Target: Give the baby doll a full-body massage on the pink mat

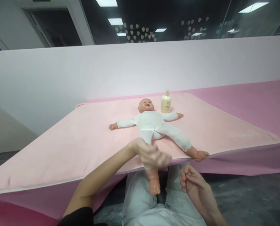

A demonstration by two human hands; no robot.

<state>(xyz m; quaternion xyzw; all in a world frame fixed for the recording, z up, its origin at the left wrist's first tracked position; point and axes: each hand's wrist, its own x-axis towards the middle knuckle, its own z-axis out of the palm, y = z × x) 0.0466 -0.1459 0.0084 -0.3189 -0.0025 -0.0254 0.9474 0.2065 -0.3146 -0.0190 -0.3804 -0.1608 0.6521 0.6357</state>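
A baby doll [150, 121] with a white cloth body lies on its back, arms spread wide. One leg angles out to the right, and the other hangs over the table's front edge. My left hand [153, 153] is in front of that hanging leg, hiding part of it; motion blurs its fingers, so I cannot tell whether it touches the leg. Just past the table edge, over my lap, my right hand [193, 182] has its fingers curled inward, with nothing visible in them. A pale yellow pump bottle [166, 103] stands upright beside the doll's head.
A light pink blanket [83, 141] covers much of the table, over a darker pink surface [253, 97]. Behind it rises a white wall [130, 69] with dark glass and heart stickers above. My legs [138, 194] are beneath the front edge.
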